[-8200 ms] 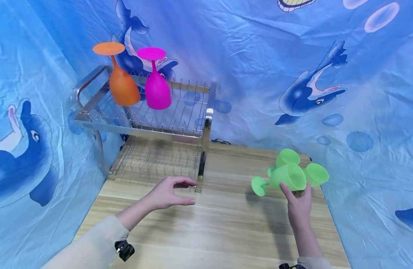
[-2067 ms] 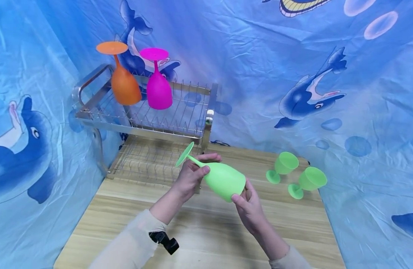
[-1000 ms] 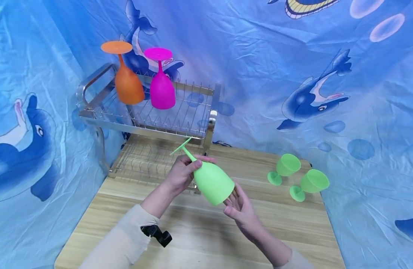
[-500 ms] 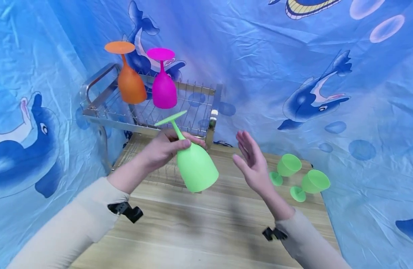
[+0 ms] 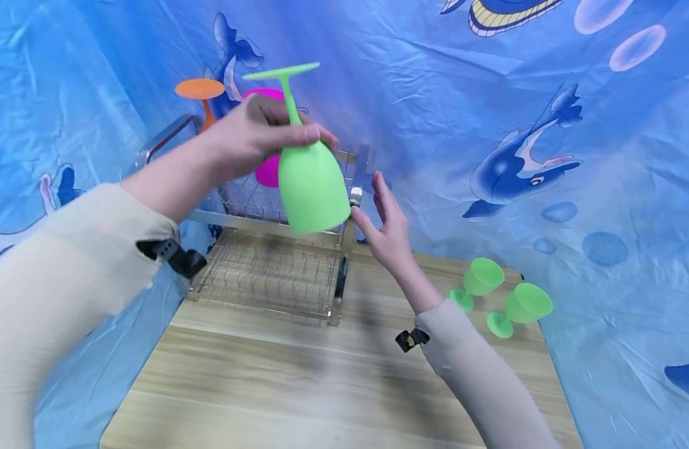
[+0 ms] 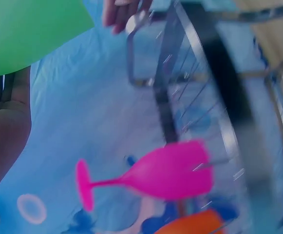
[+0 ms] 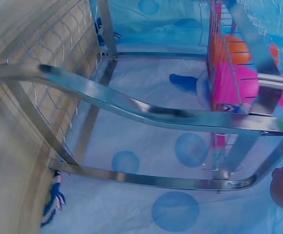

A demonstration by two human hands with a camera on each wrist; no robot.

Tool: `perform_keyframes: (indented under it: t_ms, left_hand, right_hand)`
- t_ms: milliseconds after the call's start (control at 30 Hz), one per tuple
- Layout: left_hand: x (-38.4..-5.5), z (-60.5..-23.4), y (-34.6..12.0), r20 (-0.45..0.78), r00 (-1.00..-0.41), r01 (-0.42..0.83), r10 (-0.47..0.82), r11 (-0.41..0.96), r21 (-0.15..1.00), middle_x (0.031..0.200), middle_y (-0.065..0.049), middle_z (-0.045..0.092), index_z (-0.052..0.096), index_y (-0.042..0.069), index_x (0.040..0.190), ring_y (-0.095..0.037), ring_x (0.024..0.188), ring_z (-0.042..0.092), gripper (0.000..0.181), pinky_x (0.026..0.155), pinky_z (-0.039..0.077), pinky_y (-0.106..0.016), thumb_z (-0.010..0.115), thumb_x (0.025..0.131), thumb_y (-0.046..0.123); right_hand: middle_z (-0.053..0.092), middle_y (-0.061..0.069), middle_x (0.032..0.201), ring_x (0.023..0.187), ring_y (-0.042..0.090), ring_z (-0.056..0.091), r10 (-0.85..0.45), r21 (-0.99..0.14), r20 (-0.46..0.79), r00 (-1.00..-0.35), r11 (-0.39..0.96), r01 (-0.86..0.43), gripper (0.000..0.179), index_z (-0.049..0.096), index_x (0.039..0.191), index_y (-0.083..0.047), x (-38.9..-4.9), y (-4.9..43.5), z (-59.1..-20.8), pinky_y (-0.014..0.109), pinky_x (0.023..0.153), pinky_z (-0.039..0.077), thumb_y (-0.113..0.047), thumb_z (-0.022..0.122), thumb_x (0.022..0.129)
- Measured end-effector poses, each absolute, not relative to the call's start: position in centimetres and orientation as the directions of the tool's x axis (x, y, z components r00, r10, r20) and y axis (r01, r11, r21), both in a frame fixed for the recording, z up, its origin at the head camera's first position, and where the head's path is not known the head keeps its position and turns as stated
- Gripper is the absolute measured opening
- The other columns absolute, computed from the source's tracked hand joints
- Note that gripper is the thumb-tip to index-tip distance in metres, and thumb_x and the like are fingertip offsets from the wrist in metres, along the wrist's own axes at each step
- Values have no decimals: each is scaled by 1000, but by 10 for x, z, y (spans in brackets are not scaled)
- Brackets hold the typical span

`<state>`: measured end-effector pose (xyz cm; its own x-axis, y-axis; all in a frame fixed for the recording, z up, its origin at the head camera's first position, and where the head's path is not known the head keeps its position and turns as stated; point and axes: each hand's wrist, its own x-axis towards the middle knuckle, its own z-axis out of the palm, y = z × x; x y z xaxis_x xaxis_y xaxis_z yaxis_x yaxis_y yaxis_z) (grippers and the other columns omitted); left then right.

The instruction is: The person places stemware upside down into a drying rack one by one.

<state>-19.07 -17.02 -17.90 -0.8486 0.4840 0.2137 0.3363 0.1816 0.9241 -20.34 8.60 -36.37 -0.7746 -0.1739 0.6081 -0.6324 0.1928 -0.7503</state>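
Observation:
My left hand (image 5: 245, 134) grips a green plastic goblet (image 5: 313, 187) where its stem meets the bowl. The goblet hangs upside down, tilted, with its foot on top and its rim low, in front of the upper shelf of a two-tier metal dish rack (image 5: 249, 223). Near the rack's right end, my right hand (image 5: 390, 234) is raised with straight fingers and holds nothing; its thumb tip appears close to the goblet's rim. Behind the left hand, a pink goblet (image 5: 267, 171) and an orange goblet (image 5: 199, 88) stand inverted on the upper shelf, partly hidden.
Two more green goblets (image 5: 483, 276) stand upright at the back right of the wooden table (image 5: 277, 374). The rack's lower wire shelf (image 5: 265, 274) sits at table level. Blue dolphin-print cloth (image 5: 428, 125) surrounds the table at the back and sides.
One green goblet came from the right group, was handled by both hands, then released by the right. The left hand has lifted it towards the upper shelf; the right hand has moved nearer the rack.

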Motion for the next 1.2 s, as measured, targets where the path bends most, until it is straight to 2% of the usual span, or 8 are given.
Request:
perform_keyframes:
  t_ms: [133, 367, 467, 567, 800, 1033, 1200]
  left_hand:
    - [-208, -158, -173, 215, -888, 364, 406, 336, 869, 118, -2, 80, 82, 13, 119, -24, 123, 65, 28, 99, 55, -33, 76, 102, 35]
    - [-247, -150, -170, 247, -913, 392, 325, 522, 758, 120, -2, 76, 82, 14, 119, -18, 121, 61, 40, 104, 51, -38, 80, 96, 47]
    - [-258, -154, -165, 252, -920, 381, 300, 542, 749, 119, -2, 76, 81, 13, 119, -18, 122, 59, 42, 102, 49, -38, 81, 95, 48]
    - [-265, -159, -160, 265, -920, 386, 290, 542, 746, 119, -4, 76, 81, 11, 120, -19, 124, 61, 43, 105, 50, -38, 82, 95, 46]
    - [-272, -171, -148, 296, -920, 392, 258, 553, 735, 112, -4, 79, 81, 9, 118, -20, 116, 68, 43, 101, 56, -37, 83, 94, 44]
    - [-272, -188, -139, 278, -949, 305, 148, 661, 686, 116, -8, 80, 80, 13, 119, -21, 116, 71, 49, 103, 57, -37, 82, 91, 53]
    - [-274, -203, -133, 299, -949, 276, 99, 718, 639, 116, -8, 80, 81, 14, 118, -23, 119, 71, 48, 105, 56, -39, 80, 92, 55]
  right_hand:
    - [31, 11, 173, 159, 22, 33, -140, -764, 596, -791, 203, -612, 81, 28, 167, -2, -214, 75, -373, 30, 127, 33, -14, 75, 102]
    - [34, 14, 171, 157, 20, 36, -81, -780, 579, -811, 233, -581, 77, 31, 166, -3, -221, 60, -382, 26, 124, 35, -15, 74, 103]
    - [34, 16, 171, 156, 23, 37, -76, -773, 581, -810, 261, -579, 76, 31, 166, -3, -221, 57, -384, 25, 123, 37, -14, 72, 104]
    - [33, 16, 171, 156, 25, 38, -77, -763, 588, -805, 277, -583, 75, 31, 166, -1, -219, 56, -385, 26, 123, 37, -13, 71, 104]
    - [35, 17, 170, 156, 26, 38, -79, -744, 606, -791, 295, -600, 75, 32, 166, -1, -219, 57, -386, 27, 123, 38, -14, 72, 104]
    - [33, 16, 171, 157, 25, 37, -75, -741, 618, -783, 278, -611, 75, 30, 167, -3, -221, 58, -386, 28, 123, 37, -17, 71, 105]
    - [32, 15, 171, 157, 25, 37, -77, -742, 616, -784, 277, -611, 76, 29, 168, -8, -222, 58, -387, 29, 123, 37, -19, 71, 106]
